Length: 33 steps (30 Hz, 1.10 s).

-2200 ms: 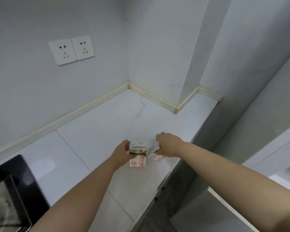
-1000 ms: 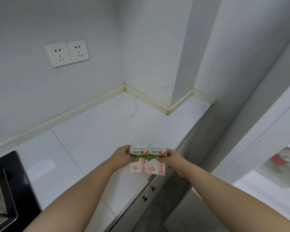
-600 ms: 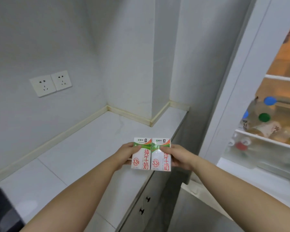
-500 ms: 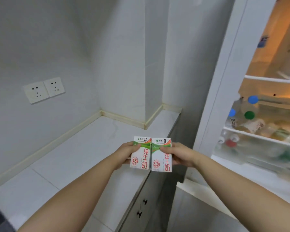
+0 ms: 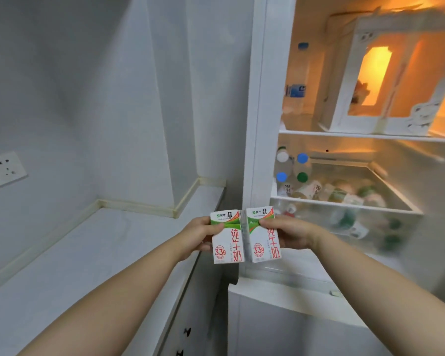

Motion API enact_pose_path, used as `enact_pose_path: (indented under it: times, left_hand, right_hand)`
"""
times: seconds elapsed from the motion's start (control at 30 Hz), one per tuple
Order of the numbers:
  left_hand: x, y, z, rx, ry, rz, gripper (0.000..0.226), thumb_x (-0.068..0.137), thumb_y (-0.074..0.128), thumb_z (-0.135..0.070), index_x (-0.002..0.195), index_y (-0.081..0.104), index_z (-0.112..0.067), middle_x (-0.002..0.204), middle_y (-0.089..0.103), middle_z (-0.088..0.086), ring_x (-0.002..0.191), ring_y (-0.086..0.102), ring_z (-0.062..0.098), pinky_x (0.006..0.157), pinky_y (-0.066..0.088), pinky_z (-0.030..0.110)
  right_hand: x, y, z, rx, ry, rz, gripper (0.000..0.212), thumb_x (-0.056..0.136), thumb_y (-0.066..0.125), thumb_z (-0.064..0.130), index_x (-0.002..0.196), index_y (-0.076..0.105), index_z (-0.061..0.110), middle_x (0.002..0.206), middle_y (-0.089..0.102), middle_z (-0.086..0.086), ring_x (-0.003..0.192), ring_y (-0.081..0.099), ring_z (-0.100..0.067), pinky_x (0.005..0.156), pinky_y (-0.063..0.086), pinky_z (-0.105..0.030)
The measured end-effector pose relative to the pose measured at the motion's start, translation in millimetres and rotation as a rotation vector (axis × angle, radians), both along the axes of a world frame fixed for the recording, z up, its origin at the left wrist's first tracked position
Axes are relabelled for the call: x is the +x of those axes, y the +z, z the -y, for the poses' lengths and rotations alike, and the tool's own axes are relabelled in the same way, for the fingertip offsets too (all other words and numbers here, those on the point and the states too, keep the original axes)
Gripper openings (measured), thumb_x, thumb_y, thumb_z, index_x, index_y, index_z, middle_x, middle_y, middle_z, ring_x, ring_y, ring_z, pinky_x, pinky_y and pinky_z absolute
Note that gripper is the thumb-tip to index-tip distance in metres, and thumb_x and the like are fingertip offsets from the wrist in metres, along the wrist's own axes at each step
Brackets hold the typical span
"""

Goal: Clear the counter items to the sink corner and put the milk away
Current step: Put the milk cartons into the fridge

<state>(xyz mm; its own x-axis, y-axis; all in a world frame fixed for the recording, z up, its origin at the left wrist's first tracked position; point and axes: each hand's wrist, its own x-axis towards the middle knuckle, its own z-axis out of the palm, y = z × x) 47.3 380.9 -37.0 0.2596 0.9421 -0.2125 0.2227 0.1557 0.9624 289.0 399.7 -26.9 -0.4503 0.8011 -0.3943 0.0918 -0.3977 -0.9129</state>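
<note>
Two small white milk cartons with green tops and red lettering are held upright side by side in the air. My left hand [image 5: 200, 235] grips the left milk carton [image 5: 228, 242]. My right hand [image 5: 292, 231] grips the right milk carton [image 5: 263, 238]. The cartons touch each other. They hang just past the right end of the white counter [image 5: 88, 253], in front of the open fridge [image 5: 344, 155].
The fridge is lit inside. A clear drawer [image 5: 344, 214] holds several bottles with coloured caps. A glass shelf [image 5: 365, 136] above carries a white cardboard box [image 5: 385, 83]. A wall socket [image 5: 7, 168] is at the left. A white fridge door [image 5: 293, 317] stands below.
Both hands lifted the two cartons off the counter and brought them together. The view turned right, and the open fridge interior came into sight.
</note>
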Motion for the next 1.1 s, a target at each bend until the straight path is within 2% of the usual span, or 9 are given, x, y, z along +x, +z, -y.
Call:
enact_pose_path:
  times: [0.27, 0.37, 0.43, 0.57, 0.7, 0.77, 0.9, 0.97, 1.1]
  left_hand:
    - [84.2, 24.8, -8.0, 0.137, -0.013, -0.022, 0.021, 0.091, 0.059, -0.014, 0.112, 0.058, -0.012, 0.109, 0.069, 0.010, 0.085, 0.067, 0.017, 0.064, 0.056, 0.024]
    - [115.6, 27.1, -15.3, 0.163, -0.010, -0.010, 0.015, 0.089, 0.062, -0.012, 0.103, 0.057, -0.016, 0.110, 0.068, 0.011, 0.090, 0.067, 0.021, 0.076, 0.057, 0.034]
    - [134.6, 26.4, -20.0, 0.206, 0.001, -0.060, 0.019, 0.087, 0.064, -0.016, 0.104, 0.057, -0.016, 0.112, 0.068, 0.009, 0.095, 0.068, 0.022, 0.083, 0.056, 0.039]
    - [172.5, 26.2, -26.7, 0.274, 0.086, -0.136, 0.023, 0.088, 0.063, -0.021, 0.109, 0.056, -0.014, 0.112, 0.066, 0.003, 0.100, 0.066, 0.020, 0.079, 0.054, 0.030]
    - [202.9, 34.0, -41.7, 0.290, 0.167, -0.051, 0.019, 0.089, 0.060, -0.016, 0.108, 0.055, -0.016, 0.104, 0.066, 0.000, 0.088, 0.064, 0.016, 0.070, 0.052, 0.025]
    - [215.6, 41.0, -53.0, 0.300, 0.231, -0.030, 0.012, 0.090, 0.060, -0.015, 0.100, 0.054, -0.017, 0.099, 0.064, 0.000, 0.084, 0.060, 0.014, 0.064, 0.044, 0.022]
    - [236.9, 51.2, -74.0, 0.315, 0.296, 0.022, 0.022, 0.091, 0.058, -0.013, 0.112, 0.055, -0.009, 0.108, 0.063, 0.003, 0.099, 0.060, 0.019, 0.075, 0.040, 0.022]
    - [245.0, 54.0, -85.2, 0.348, 0.285, 0.016, 0.022, 0.091, 0.057, -0.014, 0.113, 0.055, -0.010, 0.107, 0.063, 0.002, 0.099, 0.060, 0.020, 0.074, 0.040, 0.022]
    - [256.7, 51.9, -106.9, 0.402, 0.281, -0.018, 0.027, 0.092, 0.056, -0.013, 0.119, 0.054, -0.012, 0.114, 0.063, 0.003, 0.104, 0.059, 0.022, 0.076, 0.040, 0.023]
  right_hand:
    - [62.9, 15.4, 3.3, -0.002, -0.284, -0.046, 0.024, 0.094, 0.048, 0.031, 0.095, 0.064, 0.013, 0.082, 0.075, -0.004, 0.071, 0.072, -0.017, 0.068, 0.057, -0.030]
    - [84.0, 16.6, -1.4, -0.010, -0.396, -0.053, 0.025, 0.092, 0.051, 0.034, 0.090, 0.064, 0.013, 0.076, 0.074, -0.006, 0.063, 0.071, -0.018, 0.062, 0.057, -0.029]
    - [97.3, 16.6, -4.5, -0.012, -0.446, -0.053, 0.024, 0.091, 0.053, 0.034, 0.088, 0.064, 0.013, 0.075, 0.074, -0.007, 0.061, 0.071, -0.019, 0.059, 0.058, -0.030]
    - [120.6, 16.3, -11.3, -0.008, -0.531, -0.125, 0.025, 0.090, 0.055, 0.033, 0.088, 0.065, 0.010, 0.076, 0.074, -0.012, 0.059, 0.071, -0.023, 0.056, 0.058, -0.031]
    - [133.9, 18.7, -22.2, 0.040, -0.656, -0.177, 0.025, 0.092, 0.055, 0.033, 0.084, 0.064, 0.011, 0.068, 0.073, -0.009, 0.053, 0.069, -0.020, 0.048, 0.056, -0.027]
    - [140.1, 20.7, -31.8, 0.075, -0.746, -0.201, 0.023, 0.090, 0.058, 0.035, 0.085, 0.064, 0.012, 0.067, 0.073, -0.006, 0.053, 0.069, -0.018, 0.049, 0.056, -0.026]
    - [149.9, 31.2, -48.8, 0.175, -0.882, -0.253, 0.023, 0.088, 0.061, 0.036, 0.091, 0.063, 0.013, 0.066, 0.072, -0.003, 0.053, 0.068, -0.014, 0.046, 0.055, -0.024]
    - [154.0, 36.5, -57.4, 0.236, -0.915, -0.188, 0.025, 0.086, 0.063, 0.036, 0.094, 0.062, 0.012, 0.071, 0.072, -0.004, 0.056, 0.069, -0.015, 0.047, 0.054, -0.025]
    - [162.7, 37.7, -70.7, 0.332, -0.986, -0.011, 0.031, 0.084, 0.067, 0.037, 0.101, 0.059, 0.013, 0.086, 0.072, -0.008, 0.071, 0.070, -0.019, 0.062, 0.058, -0.030]
